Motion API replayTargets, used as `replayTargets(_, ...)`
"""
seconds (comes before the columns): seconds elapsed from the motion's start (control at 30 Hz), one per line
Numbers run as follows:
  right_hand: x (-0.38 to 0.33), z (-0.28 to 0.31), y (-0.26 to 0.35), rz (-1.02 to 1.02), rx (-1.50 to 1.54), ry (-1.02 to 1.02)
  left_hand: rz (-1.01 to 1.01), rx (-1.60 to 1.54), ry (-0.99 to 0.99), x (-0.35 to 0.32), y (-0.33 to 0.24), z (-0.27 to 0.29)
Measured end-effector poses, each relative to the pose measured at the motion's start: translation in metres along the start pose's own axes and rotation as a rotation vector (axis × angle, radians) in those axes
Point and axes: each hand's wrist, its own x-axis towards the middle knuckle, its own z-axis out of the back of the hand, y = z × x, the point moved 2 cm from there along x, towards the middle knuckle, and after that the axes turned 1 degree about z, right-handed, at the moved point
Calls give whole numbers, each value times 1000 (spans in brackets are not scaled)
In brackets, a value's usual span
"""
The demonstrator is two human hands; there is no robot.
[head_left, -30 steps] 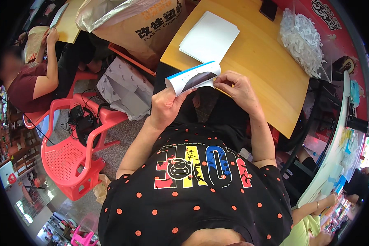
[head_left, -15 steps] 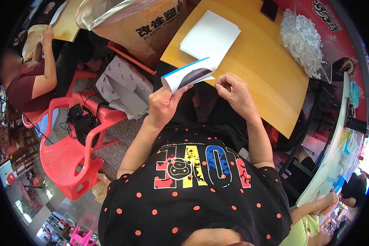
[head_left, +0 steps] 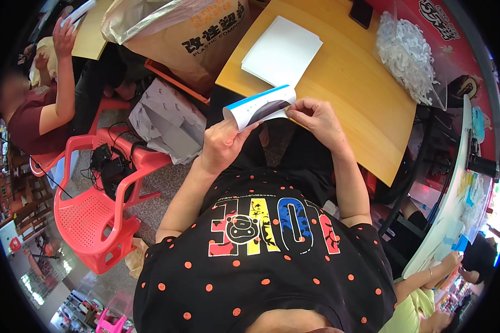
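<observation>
Between my hands is a curled printed sheet (head_left: 259, 104), white with a blue edge and a dark patch. My left hand (head_left: 223, 145) grips its left end, thumb along the lower side. At its right end, my right hand (head_left: 316, 118) pinches the lower corner between thumb and fingers. The sheet is held just off the near edge of the wooden table (head_left: 366, 105). Beyond it on the table lies a stack of white sheets (head_left: 283, 51).
A clear bin of white paper or plastic scraps (head_left: 408, 61) stands at the table's right, near a dark phone (head_left: 361, 13). To the left are a large printed sack (head_left: 178, 39), a crumpled white bag (head_left: 169, 119) and a red plastic chair (head_left: 94, 211). Other people sit at both sides.
My right hand has moved in and closed on the sheet's right end, which was free before. The sheet has shifted slightly right. The person at left has raised a hand.
</observation>
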Motion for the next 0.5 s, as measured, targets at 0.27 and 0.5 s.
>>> replayTargets(0.27, -5, -8, 2, -44, 26, -9, -204, 119, -8, 6, -3, 1)
replayTargets(0.5, -47, -27, 56, -67, 330, 261, -278, 145, -37, 1, 11, 3)
